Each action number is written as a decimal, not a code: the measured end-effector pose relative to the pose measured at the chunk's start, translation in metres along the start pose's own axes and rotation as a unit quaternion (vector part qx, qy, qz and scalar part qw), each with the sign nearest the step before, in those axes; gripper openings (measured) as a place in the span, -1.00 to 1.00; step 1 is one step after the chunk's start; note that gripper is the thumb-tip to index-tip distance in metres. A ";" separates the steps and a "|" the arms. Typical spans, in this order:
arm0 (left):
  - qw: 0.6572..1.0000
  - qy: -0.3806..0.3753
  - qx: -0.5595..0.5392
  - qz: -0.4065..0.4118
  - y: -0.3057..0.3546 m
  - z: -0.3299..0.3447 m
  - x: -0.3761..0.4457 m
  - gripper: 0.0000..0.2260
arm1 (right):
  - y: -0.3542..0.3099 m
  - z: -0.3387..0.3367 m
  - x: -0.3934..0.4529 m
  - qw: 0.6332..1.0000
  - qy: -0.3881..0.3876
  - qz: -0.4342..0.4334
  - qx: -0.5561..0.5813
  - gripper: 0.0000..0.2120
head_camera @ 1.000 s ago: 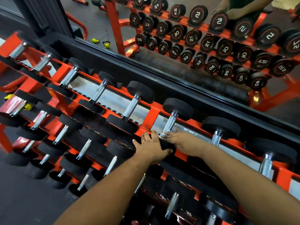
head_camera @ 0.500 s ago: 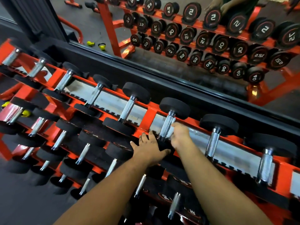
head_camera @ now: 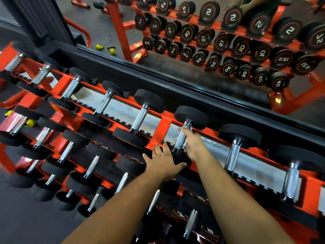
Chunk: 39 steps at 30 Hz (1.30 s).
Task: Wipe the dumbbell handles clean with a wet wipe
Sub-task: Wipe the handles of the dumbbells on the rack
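Observation:
The dumbbell I am working on lies on the top tier of the red rack point(head_camera: 163, 128), its far black head point(head_camera: 190, 117) toward the mirror. My right hand point(head_camera: 194, 144) wraps its knurled chrome handle point(head_camera: 179, 140) from the right, fingertips near the upper end. Only pale scraps of the wet wipe point(head_camera: 184, 144) show at the edge of my palm; the rest is hidden. My left hand point(head_camera: 163, 161) rests flat with fingers spread on the dumbbell's near black head.
Several more dumbbells line the top tier on both sides, such as one at the left point(head_camera: 140, 117) and one at the right point(head_camera: 233, 155). Lower tiers hold smaller ones. A wall mirror point(head_camera: 175, 55) behind the rack reflects the rack and my arms.
My right hand has slid up the chrome handle from its lower end to near the far head. My left hand has stayed on the near head.

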State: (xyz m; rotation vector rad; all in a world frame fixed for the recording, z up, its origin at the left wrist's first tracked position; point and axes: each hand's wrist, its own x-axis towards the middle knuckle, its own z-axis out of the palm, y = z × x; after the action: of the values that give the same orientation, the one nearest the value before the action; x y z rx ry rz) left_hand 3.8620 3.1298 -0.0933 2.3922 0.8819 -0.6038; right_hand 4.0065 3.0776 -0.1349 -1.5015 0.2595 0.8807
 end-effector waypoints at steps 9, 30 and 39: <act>1.000 0.002 -0.008 0.002 -0.002 0.001 0.001 0.06 | -0.035 0.007 -0.001 0.999 -0.017 0.023 0.035 -0.79; 1.000 -0.010 -0.004 -0.002 0.000 0.000 0.001 0.07 | -0.007 -0.009 -0.009 0.993 0.079 -0.088 -0.025 -0.80; 1.000 -0.003 -0.008 -0.004 0.002 -0.001 -0.002 0.06 | -0.007 -0.008 -0.015 0.999 -0.037 -0.021 0.002 -0.73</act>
State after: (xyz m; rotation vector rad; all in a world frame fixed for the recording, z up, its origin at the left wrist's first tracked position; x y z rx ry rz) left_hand 3.8624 3.1280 -0.0914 2.3725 0.8923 -0.6038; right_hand 4.0038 3.0663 -0.1207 -1.4619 0.1751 0.8985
